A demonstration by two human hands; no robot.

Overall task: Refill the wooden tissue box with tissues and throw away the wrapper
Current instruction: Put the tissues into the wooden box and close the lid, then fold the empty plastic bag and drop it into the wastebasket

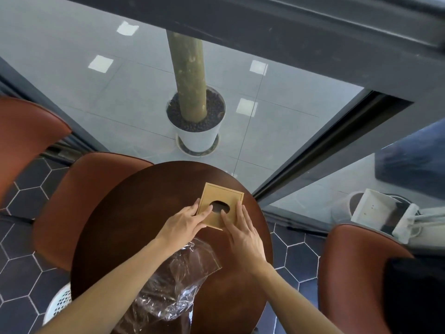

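Two hands at work on a wooden tissue box (222, 205), seen from above on a round dark table (149, 213). Box toward the table's far side, lid on top with an oval slot in the middle; slot dark, no tissue showing through it. Left hand (184, 225) laid flat against the box's left edge, fingers loosely spread, index fingertip at the rim of the slot. Right hand (243, 231) flat on the lid's near right part, fingers open and pressing down, index fingertip at the slot's other side. Nothing pinched or gripped by either hand. Clear plastic wrapper (173, 280) lying crumpled and apparently empty on the table's near side, partly under the left forearm, apart from the box. Likely step: seating the lid, or reaching into the slot for the first tissue. Whether tissues are inside cannot be told. Next move probably calls for gathering the wrapper and binning it; white perforated basket (59, 307) just visible beside the table, lower left.
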